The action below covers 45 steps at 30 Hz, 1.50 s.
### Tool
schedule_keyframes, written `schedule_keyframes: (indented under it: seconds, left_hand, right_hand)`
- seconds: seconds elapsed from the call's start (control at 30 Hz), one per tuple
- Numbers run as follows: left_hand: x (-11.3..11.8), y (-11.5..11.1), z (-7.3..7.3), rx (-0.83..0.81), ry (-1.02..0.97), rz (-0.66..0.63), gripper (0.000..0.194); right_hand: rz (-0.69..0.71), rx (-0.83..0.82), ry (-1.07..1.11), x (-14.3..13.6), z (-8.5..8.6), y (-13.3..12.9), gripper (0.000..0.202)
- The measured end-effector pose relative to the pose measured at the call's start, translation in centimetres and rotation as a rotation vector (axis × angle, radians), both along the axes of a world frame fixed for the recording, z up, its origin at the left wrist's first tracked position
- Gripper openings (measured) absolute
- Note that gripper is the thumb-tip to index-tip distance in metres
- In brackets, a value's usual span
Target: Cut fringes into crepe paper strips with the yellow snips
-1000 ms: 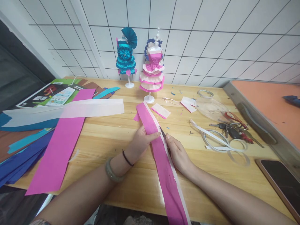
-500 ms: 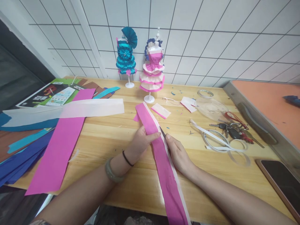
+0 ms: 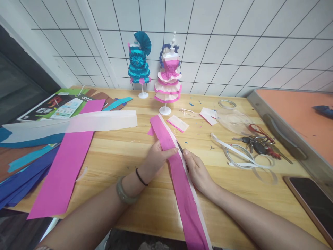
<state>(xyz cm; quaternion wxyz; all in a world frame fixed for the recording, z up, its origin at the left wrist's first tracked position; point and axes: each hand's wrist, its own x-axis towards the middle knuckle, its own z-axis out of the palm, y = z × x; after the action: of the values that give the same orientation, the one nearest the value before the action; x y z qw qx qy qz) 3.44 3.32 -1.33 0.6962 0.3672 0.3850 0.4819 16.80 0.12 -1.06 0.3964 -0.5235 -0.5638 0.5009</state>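
Note:
A long strip of pink crepe paper with a white edge (image 3: 183,180) runs from mid-table down past the front edge. My left hand (image 3: 158,154) grips its left side, thumb on top and fingers underneath. On the strip's white side, my right hand (image 3: 195,166) is closed round a dark pointed blade (image 3: 179,146), perhaps of scissors, its handle hidden in the hand. The tip of the blade touches the white edge. Beyond the strip lies a small white paper piece with a pink border (image 3: 178,123).
Two small dress forms stand at the wall, one in teal ruffles (image 3: 139,66), one in pink and white (image 3: 168,80). Crepe sheets, pink (image 3: 69,163) and white (image 3: 109,120), lie left. Tape rolls (image 3: 240,156), keys (image 3: 260,146) and a phone (image 3: 312,205) are right.
Both hands keep their hold on the paper and blade with hardly any movement. The whole view has shifted very slightly.

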Motion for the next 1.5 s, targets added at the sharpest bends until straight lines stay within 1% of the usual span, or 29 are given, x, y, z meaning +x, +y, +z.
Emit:
schedule_keyframes:
  seconds: [0.3,0.47,0.6,0.73,0.83,1.0,1.23,1.5]
  left_hand:
    - [-0.06,0.12,-0.20,0.005,0.018,-0.007,0.025]
    - [-0.19,0.16,0.19,-0.016,-0.051,-0.027,0.023]
    - [-0.30,0.43,0.42,-0.041,-0.067,0.007,0.021]
    - [-0.31,0.56,0.32,-0.042,-0.050,0.027,0.023]
    - [-0.17,0.50,0.24,-0.030,-0.056,0.013,0.023]
    - [0.04,0.26,0.12,-0.007,0.000,-0.015,0.026]
    - [0.02,0.01,-0.15,0.019,0.065,-0.044,0.027]
    - [-0.11,0.09,-0.37,0.035,0.095,-0.036,0.027]
  right_hand:
    - [-0.015,0.007,-0.066,-0.06,0.12,0.01,0.040]
    - [-0.021,0.013,-0.066,-0.05,0.15,0.04,0.041]
    - [-0.018,0.012,-0.081,-0.13,0.26,-0.09,0.039]
    - [0.004,0.007,-0.060,-0.16,0.20,-0.13,0.038]
    - [0.005,0.024,-0.021,-0.07,-0.04,-0.10,0.037]
    - [-0.016,0.016,-0.002,0.10,-0.38,-0.06,0.040]
    - [-0.050,0.020,0.006,-0.02,-0.16,-0.05,0.041]
    - [-0.051,0.017,-0.013,0.04,-0.52,-0.03,0.043]
